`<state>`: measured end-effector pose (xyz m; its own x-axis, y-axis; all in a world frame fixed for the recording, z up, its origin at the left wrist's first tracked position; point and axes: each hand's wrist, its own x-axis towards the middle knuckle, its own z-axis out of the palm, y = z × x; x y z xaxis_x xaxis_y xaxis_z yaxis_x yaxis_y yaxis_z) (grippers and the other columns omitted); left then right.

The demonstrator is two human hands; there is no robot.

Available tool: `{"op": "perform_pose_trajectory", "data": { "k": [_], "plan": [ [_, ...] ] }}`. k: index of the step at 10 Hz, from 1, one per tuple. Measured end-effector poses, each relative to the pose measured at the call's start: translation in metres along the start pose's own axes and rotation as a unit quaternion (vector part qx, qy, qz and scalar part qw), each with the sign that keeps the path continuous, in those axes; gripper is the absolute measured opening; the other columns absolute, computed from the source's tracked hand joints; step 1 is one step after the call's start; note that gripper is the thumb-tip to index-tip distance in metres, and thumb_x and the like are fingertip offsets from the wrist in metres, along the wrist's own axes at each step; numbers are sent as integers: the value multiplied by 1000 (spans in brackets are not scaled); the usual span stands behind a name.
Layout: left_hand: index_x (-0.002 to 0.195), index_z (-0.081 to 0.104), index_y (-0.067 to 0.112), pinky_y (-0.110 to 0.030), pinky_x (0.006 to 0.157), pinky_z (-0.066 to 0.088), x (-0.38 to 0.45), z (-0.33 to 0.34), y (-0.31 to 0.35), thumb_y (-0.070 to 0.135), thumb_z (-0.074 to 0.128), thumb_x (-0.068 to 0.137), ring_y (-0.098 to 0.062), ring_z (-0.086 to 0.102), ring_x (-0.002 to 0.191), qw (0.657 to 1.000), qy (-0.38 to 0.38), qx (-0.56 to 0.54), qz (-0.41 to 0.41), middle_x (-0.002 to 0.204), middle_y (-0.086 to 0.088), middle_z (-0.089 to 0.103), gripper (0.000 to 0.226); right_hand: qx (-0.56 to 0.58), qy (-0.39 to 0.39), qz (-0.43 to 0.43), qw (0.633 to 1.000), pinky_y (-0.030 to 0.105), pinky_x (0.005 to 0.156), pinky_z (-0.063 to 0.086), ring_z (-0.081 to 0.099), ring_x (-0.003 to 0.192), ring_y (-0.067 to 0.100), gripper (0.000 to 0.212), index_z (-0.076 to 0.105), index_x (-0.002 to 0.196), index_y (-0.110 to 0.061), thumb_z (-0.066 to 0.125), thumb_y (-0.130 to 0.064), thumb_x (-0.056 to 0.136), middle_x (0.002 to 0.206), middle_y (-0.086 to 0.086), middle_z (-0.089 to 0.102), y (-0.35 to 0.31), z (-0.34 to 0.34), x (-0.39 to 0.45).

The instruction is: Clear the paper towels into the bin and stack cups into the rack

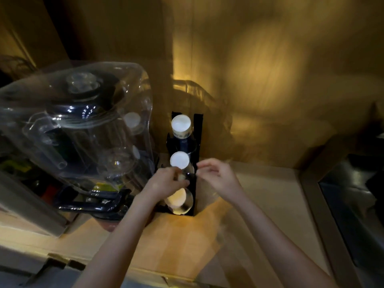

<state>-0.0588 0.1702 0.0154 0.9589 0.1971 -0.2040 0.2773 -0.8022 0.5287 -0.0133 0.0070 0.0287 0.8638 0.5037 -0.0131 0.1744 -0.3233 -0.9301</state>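
A black upright cup rack stands on the wooden counter against the wall. It holds a top cup, a middle cup and a bottom cup, their white round ends facing me. My left hand is closed around something small and pale at the rack's front, between the middle and bottom cups; what it is cannot be made out. My right hand hovers at the rack's right post, fingers curled and pinched near the frame. The picture is blurred. No paper towels or bin are in view.
A large clear plastic blender jar with a dark base stands left of the rack, almost touching it. The wooden counter stretches toward me. A dark metal sink or appliance lies at the right edge. Wood panelling rises behind.
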Motion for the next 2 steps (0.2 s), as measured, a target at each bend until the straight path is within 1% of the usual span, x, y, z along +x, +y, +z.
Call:
{"op": "perform_pose_trajectory", "data": {
  "k": [1, 2],
  "plan": [
    [121, 57, 10, -28, 88, 45, 19, -44, 41, 34, 63, 83, -23, 60, 108, 998, 34, -13, 42, 118, -11, 66, 46, 104, 87, -78, 988, 16, 64, 51, 64, 61, 4, 18, 64, 84, -17, 57, 0, 85, 67, -4, 70, -48, -44, -4],
    [117, 61, 10, -25, 85, 41, 28, -91, 83, 35, 60, 85, -23, 59, 106, 993, 82, -22, 87, 116, -11, 66, 41, 147, 162, -202, 955, 16, 67, 54, 66, 63, 5, 19, 64, 84, -16, 54, -1, 88, 65, -4, 71, -107, -91, -29]
  ]
}}
